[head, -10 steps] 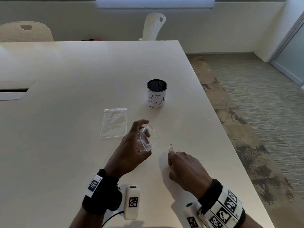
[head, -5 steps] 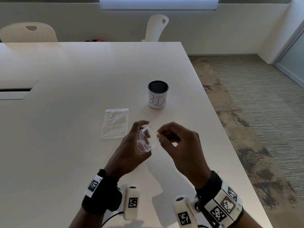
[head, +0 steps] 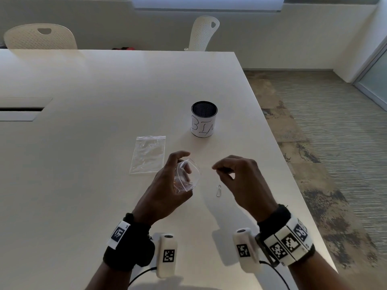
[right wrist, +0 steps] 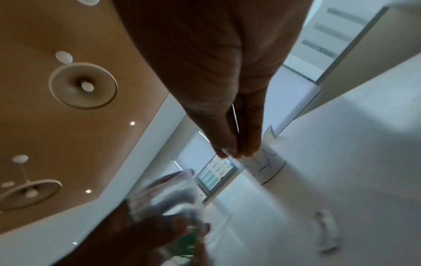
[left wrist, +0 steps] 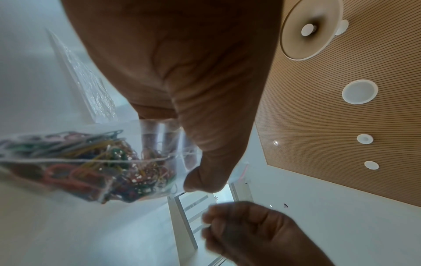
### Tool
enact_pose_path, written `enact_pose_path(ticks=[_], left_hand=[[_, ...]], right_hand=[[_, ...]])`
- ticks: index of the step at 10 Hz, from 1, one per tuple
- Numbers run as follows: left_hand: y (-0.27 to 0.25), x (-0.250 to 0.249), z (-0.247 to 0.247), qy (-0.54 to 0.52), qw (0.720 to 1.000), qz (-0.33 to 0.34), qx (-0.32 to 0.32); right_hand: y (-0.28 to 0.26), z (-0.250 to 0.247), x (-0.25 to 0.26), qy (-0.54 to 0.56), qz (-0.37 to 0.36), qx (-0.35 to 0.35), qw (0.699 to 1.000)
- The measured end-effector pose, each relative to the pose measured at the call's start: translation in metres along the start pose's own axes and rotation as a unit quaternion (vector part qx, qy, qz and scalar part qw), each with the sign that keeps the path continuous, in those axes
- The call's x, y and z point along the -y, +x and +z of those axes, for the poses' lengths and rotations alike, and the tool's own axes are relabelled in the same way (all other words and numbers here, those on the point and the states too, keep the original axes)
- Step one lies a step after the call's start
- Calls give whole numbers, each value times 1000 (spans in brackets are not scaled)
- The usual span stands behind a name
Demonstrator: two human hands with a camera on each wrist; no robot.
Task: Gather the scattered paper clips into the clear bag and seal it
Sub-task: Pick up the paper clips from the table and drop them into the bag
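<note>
L hand [head: 167, 185] holds the clear bag [head: 188, 174] up off the table [head: 83, 185], thumb and fingers curled round it so the mouth gapes toward the R hand [head: 240, 178], prob. so each clip can drop straight in; the left wrist view shows it already packed w/ coloured paper clips [left wrist: 95, 162]. R hand hovers just beside the mouth, thumb and forefinger pressed together on what looks like a thin wire clip (right wrist view is blurred, so I can't be sure). One silver paper clip [head: 218, 190] lies on the table below and between the hands, toward the right edge, so gathering isn't finished. A second flat bag [head: 148, 154] lies left of the held one; a labelled cup [head: 204, 122] stands beyond, nearer the right edge.
</note>
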State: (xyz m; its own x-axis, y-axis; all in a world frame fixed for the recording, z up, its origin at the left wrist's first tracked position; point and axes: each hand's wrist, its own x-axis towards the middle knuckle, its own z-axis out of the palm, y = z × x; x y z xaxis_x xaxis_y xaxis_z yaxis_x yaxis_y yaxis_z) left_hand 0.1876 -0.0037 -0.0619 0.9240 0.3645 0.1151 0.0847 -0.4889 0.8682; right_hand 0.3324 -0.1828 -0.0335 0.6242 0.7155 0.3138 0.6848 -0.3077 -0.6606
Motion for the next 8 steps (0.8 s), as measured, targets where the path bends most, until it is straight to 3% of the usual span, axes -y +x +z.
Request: enact_pose_path(ticks=[1,2,3,4,6,8], left_hand=[[1,-1,2,-1,1000,3,4],[2,-1,4,-2,1000,4,6],[3,0,5,-3,1000,3,7],[4,0,5,-3,1000,6,8],[5,1,4,-1,1000,7,6],[6,1,3,-7,1000,6,6]], right_hand=[[-3,-5,-30,-103,-24,145,984],[-4,-5,-41,-132,-62,236,961],[-1,-2,-45,-161,-106,280,940],[2,0,-45,-169,-117,282,937],[3,4,-45,-210,-81,301,927],[-3,2,-37,-182,-27,329,926]])
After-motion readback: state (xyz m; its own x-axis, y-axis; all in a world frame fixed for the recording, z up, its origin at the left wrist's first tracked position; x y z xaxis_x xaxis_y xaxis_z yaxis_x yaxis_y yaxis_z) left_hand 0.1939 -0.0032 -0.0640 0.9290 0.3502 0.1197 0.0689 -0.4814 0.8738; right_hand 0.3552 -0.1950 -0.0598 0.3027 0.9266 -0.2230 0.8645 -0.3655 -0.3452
